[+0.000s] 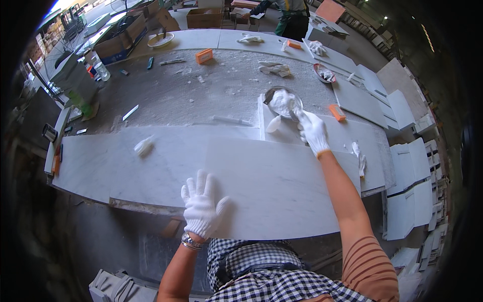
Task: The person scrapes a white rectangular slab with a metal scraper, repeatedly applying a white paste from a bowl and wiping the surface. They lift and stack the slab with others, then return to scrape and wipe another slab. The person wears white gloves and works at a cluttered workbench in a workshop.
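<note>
My left hand (201, 204), in a white knit glove, lies flat with fingers spread on a large grey-white marble slab (261, 171) near its front edge. My right hand (312, 131), also gloved, reaches forward and grips a tool whose end dips into a metal bowl (283, 102) of white paste. The tool itself is mostly hidden by the glove. A smear of white paste (274, 124) lies on the slab just left of that hand.
A dusty workbench (201, 90) stretches behind, with orange blocks (204, 56), spare gloves (275, 69), another bowl (323, 73), a plate (161, 39) and a bottle (100, 69). Stacked stone tiles (410, 166) stand at right. A person (289, 15) works at the far side.
</note>
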Tool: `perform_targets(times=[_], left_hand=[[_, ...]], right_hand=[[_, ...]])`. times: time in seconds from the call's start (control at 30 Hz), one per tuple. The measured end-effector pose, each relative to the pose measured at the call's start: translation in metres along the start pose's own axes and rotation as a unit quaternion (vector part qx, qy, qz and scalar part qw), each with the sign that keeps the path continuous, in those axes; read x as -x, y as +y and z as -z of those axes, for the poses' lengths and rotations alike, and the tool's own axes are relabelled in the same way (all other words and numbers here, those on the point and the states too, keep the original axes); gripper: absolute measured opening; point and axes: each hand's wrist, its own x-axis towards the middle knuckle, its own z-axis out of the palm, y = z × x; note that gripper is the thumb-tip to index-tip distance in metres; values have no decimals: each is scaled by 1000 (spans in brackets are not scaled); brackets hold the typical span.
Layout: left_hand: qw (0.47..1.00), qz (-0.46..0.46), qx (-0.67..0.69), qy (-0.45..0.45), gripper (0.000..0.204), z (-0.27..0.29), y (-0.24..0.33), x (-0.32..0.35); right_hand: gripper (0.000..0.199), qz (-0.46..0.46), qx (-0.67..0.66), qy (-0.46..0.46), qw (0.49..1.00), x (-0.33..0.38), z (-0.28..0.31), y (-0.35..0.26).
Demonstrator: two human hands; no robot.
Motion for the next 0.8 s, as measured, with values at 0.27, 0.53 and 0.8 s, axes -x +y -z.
perform_targets(times=[0.27,0.53,0.8], left_hand=[[996,-55,-62,-11,85,5,-6,-26],[1000,-16,-17,10,86,-12,-2,-151],[999,21,-24,-6,81,-21,-10,-165]], right_hand=[[88,-43,625,121,770,125,130,101],[91,101,641,184,739,72,190,126],[92,-84,567,50,818,69,109,74]])
